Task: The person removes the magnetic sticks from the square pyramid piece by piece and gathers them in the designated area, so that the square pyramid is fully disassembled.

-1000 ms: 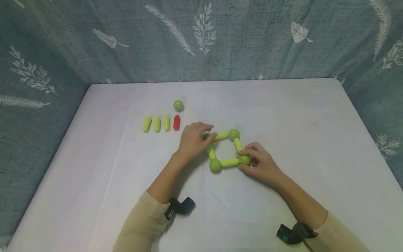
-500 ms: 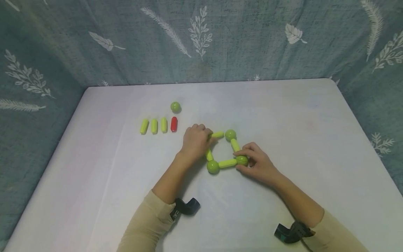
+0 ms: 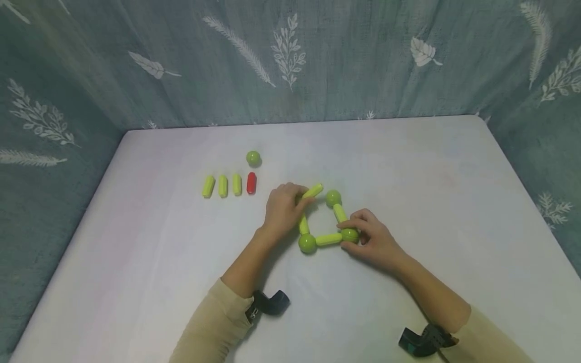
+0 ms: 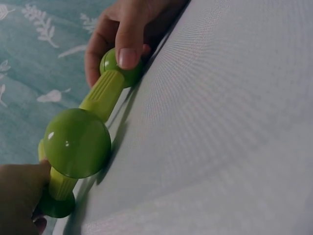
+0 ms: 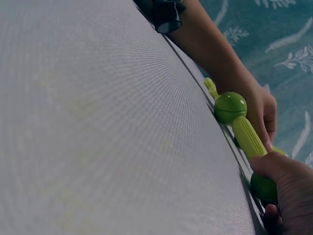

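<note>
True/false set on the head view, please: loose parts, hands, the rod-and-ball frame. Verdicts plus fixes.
1. The red rod lies right of three loose yellow-green rods. True.
2. The right hand holds the red rod. False: it holds a corner ball.
3. The frame is closed all round. False: a gap separates the angled rod from the far-right ball.
4. The near rod links the near-left ball and the corner ball. True.
5. Two balls lie beyond the red rod. False: one loose ball does.

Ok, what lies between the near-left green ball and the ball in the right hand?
A yellow-green rod joins them, shown in the head and left wrist views.
</note>
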Demonstrator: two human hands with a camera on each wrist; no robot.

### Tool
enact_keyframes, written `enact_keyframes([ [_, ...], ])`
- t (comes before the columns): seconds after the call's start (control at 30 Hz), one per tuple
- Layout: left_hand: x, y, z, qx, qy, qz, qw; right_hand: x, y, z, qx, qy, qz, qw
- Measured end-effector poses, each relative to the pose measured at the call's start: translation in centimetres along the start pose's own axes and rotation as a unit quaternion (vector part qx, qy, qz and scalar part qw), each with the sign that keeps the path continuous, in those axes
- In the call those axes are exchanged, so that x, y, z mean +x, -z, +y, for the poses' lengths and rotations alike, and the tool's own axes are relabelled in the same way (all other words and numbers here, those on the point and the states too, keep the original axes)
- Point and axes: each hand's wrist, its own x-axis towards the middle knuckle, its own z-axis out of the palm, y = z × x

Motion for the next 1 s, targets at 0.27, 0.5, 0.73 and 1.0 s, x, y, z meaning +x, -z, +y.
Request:
enact_keyframes([
  [0.27, -1.0, -0.7, -0.3, -0.027, -0.011, 0.010, 0.9995, -0.6, -0.5, 0.3, 0.005, 0.007, -0.003, 1.0000],
  [0.5, -0.4, -0.6, 0.0, -0.050, -0.040, 0.024, 0.9977, 0.0, 0.1, 0.5, -0.003, 0.012, -0.004, 0.9999],
  [0.73, -0.4, -0.3, 0.1, -0.121, -0.017, 0.017, 0.9923, 0.1, 0.3, 0.2, 0.003, 0.007, -0.006, 1.0000],
  [1.0, -1.1, 1.5, 0.1, -0.134, -0.007, 0.003, 0.9910, 0.1, 0.2, 0.3, 0.001, 0.013, 0.000, 0.9999],
])
